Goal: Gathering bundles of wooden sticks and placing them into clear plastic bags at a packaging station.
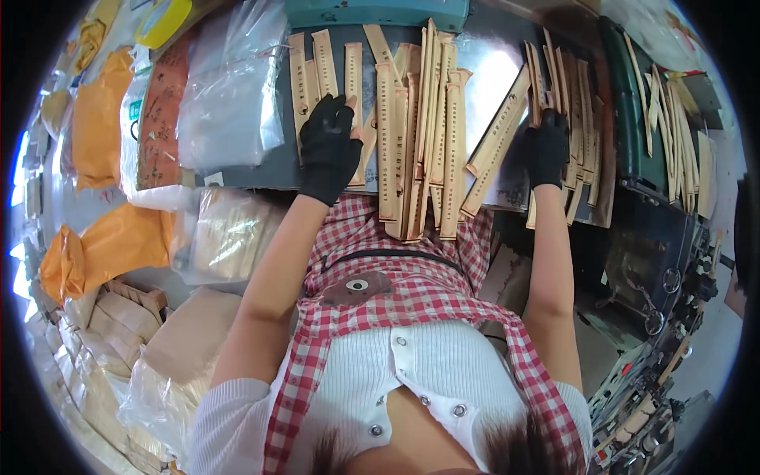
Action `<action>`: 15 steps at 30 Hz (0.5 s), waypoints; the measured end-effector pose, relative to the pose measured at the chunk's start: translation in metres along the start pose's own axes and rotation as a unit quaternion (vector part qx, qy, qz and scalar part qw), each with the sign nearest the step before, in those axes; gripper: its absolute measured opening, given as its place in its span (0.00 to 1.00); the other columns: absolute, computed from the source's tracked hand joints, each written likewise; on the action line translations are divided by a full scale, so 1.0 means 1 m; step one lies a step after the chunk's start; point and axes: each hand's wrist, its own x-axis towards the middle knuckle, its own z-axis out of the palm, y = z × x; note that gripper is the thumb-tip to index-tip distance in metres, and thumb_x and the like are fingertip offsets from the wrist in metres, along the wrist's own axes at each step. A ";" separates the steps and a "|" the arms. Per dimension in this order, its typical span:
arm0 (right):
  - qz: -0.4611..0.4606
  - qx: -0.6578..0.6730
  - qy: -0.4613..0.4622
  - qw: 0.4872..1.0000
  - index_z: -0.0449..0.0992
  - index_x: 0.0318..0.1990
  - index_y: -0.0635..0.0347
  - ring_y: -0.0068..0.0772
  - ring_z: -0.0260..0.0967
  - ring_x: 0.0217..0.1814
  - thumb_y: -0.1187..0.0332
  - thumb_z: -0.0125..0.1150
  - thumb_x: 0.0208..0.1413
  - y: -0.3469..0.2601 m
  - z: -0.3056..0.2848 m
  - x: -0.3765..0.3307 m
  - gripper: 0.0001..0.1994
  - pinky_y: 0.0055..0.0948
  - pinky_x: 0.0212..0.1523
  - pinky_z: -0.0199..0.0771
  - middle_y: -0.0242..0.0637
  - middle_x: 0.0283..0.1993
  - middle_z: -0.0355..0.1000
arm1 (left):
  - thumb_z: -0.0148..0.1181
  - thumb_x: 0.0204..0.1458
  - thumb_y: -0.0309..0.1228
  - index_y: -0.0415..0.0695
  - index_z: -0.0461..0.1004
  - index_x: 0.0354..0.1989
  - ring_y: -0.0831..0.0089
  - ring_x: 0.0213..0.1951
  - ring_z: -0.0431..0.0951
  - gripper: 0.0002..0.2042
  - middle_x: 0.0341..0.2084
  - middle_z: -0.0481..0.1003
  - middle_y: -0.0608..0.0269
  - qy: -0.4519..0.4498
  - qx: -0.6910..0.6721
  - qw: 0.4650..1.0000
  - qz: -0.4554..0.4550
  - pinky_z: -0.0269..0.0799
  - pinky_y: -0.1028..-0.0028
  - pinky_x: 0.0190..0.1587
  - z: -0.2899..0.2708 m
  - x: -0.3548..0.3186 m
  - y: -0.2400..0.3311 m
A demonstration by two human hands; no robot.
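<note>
Long, narrow tan paper packets, like wrapped chopsticks with dark print down them, lie in a loose heap at the table's near edge. Some overhang it above my lap. My left hand, in a black glove with bare fingertips, lies over the packets left of the heap, fingers stretched forward and thumb apart. My right hand, gloved the same way, has its fingers bent around packets in the right-hand group. Its palm side is hidden. Between that hand and the heap, a couple of packets lie slanted.
Clear plastic bags are stacked left on the dark table. Orange bags and a yellow tape roll lie farther left. A teal box borders the back. A dark green container with more packets stands right.
</note>
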 end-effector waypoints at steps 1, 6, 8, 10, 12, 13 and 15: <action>-0.012 -0.032 0.044 0.998 0.67 0.51 0.63 0.54 0.63 0.54 0.67 0.59 0.50 -0.009 0.000 0.002 0.20 0.46 0.51 0.66 0.52 0.49 0.66 | 0.63 0.43 0.33 0.42 0.71 0.49 0.57 0.57 0.64 0.22 0.51 0.68 0.54 0.008 -0.038 0.999 -0.008 0.61 0.60 0.58 0.004 0.003 -0.004; -0.136 0.158 0.019 0.978 0.62 0.57 0.66 0.57 0.59 0.59 0.55 0.64 0.47 -0.121 -0.010 -0.046 0.33 0.45 0.56 0.64 0.57 0.58 0.61 | 0.69 0.34 0.36 0.41 0.73 0.36 0.57 0.51 0.67 0.20 0.45 0.69 0.56 0.038 0.016 0.999 0.003 0.66 0.63 0.51 -0.002 0.005 0.037; -0.133 0.168 -0.064 0.975 0.64 0.56 0.65 0.59 0.60 0.57 0.60 0.64 0.44 -0.135 -0.011 -0.056 0.31 0.45 0.56 0.65 0.58 0.58 0.60 | 0.69 0.34 0.35 0.42 0.73 0.31 0.58 0.50 0.67 0.17 0.44 0.69 0.57 0.006 -0.047 0.998 -0.036 0.66 0.64 0.49 0.003 0.007 0.031; -0.052 0.195 -0.102 0.974 0.66 0.54 0.63 0.57 0.62 0.55 0.65 0.61 0.44 -0.127 -0.009 -0.053 0.27 0.45 0.53 0.66 0.55 0.56 0.63 | 0.69 0.33 0.33 0.44 0.69 0.18 0.60 0.42 0.69 0.12 0.37 0.70 0.57 0.015 -0.107 0.992 -0.062 0.68 0.63 0.44 0.007 0.008 0.021; -0.015 0.212 -0.067 0.975 0.68 0.51 0.61 0.52 0.68 0.48 0.69 0.59 0.45 -0.092 0.005 -0.047 0.22 0.43 0.47 0.69 0.51 0.48 0.69 | 0.69 0.34 0.32 0.43 0.68 0.20 0.61 0.35 0.70 0.13 0.30 0.70 0.59 0.020 -0.125 0.991 -0.043 0.68 0.65 0.38 0.007 0.005 0.010; 0.006 0.217 -0.082 0.973 0.68 0.50 0.61 0.49 0.70 0.45 0.70 0.58 0.46 -0.076 0.004 -0.043 0.21 0.41 0.45 0.70 0.50 0.44 0.71 | 0.69 0.36 0.30 0.42 0.68 0.22 0.63 0.28 0.71 0.13 0.24 0.69 0.60 0.026 -0.143 0.989 -0.023 0.69 0.66 0.32 0.008 0.004 0.003; 0.037 0.180 -0.059 0.981 0.68 0.49 0.62 0.50 0.70 0.46 0.72 0.61 0.45 -0.037 0.012 -0.033 0.21 0.40 0.44 0.71 0.50 0.44 0.70 | 0.66 0.38 0.26 0.42 0.67 0.23 0.65 0.22 0.70 0.11 0.19 0.67 0.62 0.023 -0.192 0.981 -0.032 0.67 0.69 0.27 0.008 0.008 -0.003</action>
